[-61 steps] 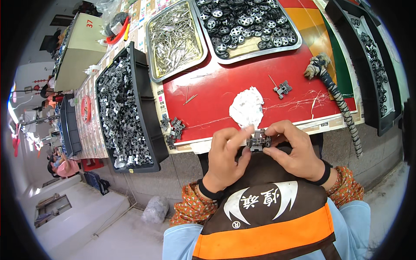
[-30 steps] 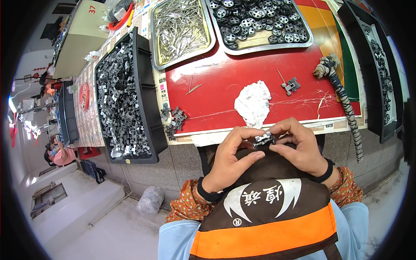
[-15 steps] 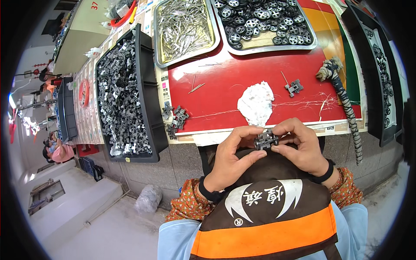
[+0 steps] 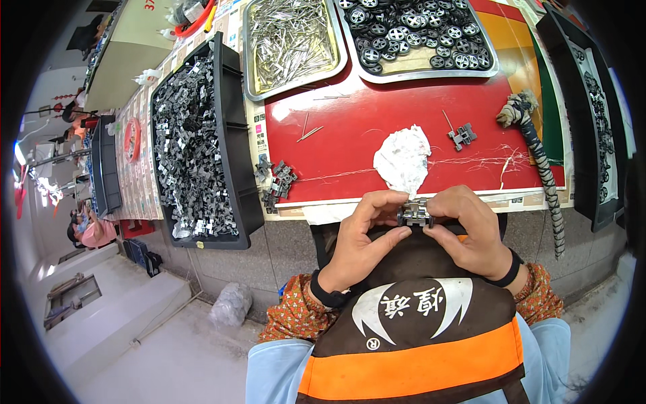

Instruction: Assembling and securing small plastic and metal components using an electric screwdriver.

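Just past the table's near edge, a small dark-grey toy-car chassis point(image 4: 415, 212) is held between my two hands, a dark wheel showing at either end. My left hand point(image 4: 365, 239) pinches its left end between thumb and fingers. On the right end, the thumb and fingertips of my right hand point(image 4: 472, 236) press in the same way. Beyond my fingers lies a crumpled white cloth point(image 4: 402, 158). Another grey chassis piece point(image 4: 462, 137) rests on the red table top point(image 4: 336, 145), a thin metal pin point(image 4: 447, 120) beside it. Several loose pins point(image 4: 309, 132) lie farther left.
A black crate point(image 4: 232, 145) full of grey chassis pieces stands left, with a few pieces point(image 4: 281, 182) beside it. At the back are metal trays of pins point(image 4: 293, 44) and black wheels point(image 4: 404, 37). A tape-wrapped tool point(image 4: 538, 155) overhangs the right edge, near another black crate point(image 4: 622, 121).
The chassis has turned level between my fingertips, so both end wheels now show. My right hand has shifted slightly outward and its fingers have straightened a little. The table things lie as before.
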`<state>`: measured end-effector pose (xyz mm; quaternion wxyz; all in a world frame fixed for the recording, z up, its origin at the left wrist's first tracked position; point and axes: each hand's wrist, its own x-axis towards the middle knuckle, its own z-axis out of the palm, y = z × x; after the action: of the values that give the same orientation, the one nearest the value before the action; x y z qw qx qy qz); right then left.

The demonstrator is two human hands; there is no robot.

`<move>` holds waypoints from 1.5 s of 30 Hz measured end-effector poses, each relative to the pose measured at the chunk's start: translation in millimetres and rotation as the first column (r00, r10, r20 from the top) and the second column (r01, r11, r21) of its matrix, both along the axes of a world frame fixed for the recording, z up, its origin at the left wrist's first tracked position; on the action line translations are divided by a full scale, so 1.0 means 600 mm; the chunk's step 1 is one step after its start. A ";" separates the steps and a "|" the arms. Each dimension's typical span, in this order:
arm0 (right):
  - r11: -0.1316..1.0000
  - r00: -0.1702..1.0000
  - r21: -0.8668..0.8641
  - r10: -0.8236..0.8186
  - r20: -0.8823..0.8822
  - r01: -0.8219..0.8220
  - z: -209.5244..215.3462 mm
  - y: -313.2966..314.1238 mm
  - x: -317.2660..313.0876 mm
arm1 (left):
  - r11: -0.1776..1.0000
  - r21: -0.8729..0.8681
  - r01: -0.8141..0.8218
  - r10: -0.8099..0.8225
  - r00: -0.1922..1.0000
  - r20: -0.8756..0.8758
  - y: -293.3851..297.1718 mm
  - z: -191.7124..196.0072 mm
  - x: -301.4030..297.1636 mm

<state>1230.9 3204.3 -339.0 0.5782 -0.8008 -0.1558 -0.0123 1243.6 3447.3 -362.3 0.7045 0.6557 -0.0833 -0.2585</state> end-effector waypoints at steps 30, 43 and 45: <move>-0.059 0.612 -0.645 -0.261 0.747 0.762 0.122 -0.513 0.004 | 0.993 0.117 -0.025 0.001 0.980 0.199 0.001 0.011 0.034; 0.561 0.964 -0.786 -0.201 0.176 0.260 -0.046 -0.046 0.198 | 0.929 0.368 -0.027 -0.178 0.841 0.511 -0.055 0.048 0.091; 0.555 0.964 -0.791 -0.205 0.170 0.258 -0.054 -0.040 0.208 | 0.913 0.405 -0.053 -0.222 0.766 0.603 -0.065 0.041 0.105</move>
<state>1355.5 3180.4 -371.6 0.1405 -0.9878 -0.0545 -0.0395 1306.6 3408.5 -337.6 0.4727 0.8287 -0.2927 -0.0645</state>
